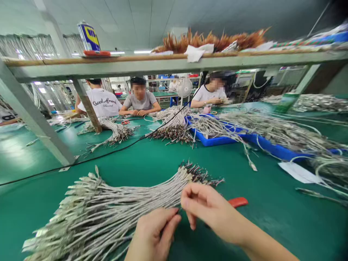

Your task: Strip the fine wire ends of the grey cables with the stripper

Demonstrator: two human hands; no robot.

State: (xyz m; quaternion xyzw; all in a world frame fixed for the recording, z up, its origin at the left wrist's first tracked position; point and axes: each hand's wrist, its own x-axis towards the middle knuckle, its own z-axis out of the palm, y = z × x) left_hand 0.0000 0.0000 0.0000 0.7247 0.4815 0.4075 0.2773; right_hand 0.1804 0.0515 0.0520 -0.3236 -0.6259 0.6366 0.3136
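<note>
Your bundle of cables [136,199] lies across the lower left and centre of the frame, on the green table [122,159]. As judged, gathering is well advanced: the cables lie side by side, plugs [70,210] fanned toward the lower left, dark wire ends [197,172] near the centre. Two further bundles, one upper left of centre [118,132] and one at upper centre [174,128], lie similarly grouped. Loose cables are heaped in and around the blue tray [217,141] at right, not aligned; whether they belong to your count cannot be established.

Your left hand [156,232], at bottom centre, is back upward, thumb and forefinger brought together at a small dark spot; whether they pinch anything cannot be determined. Your right hand [206,210] comes in from the lower right, wrist bent, fingers curled toward the thumb, just beside the left fingertips. Its grip cannot be confirmed either; no cable is plainly clasped. A red handle [238,202] lies just beyond your right wrist.
</note>
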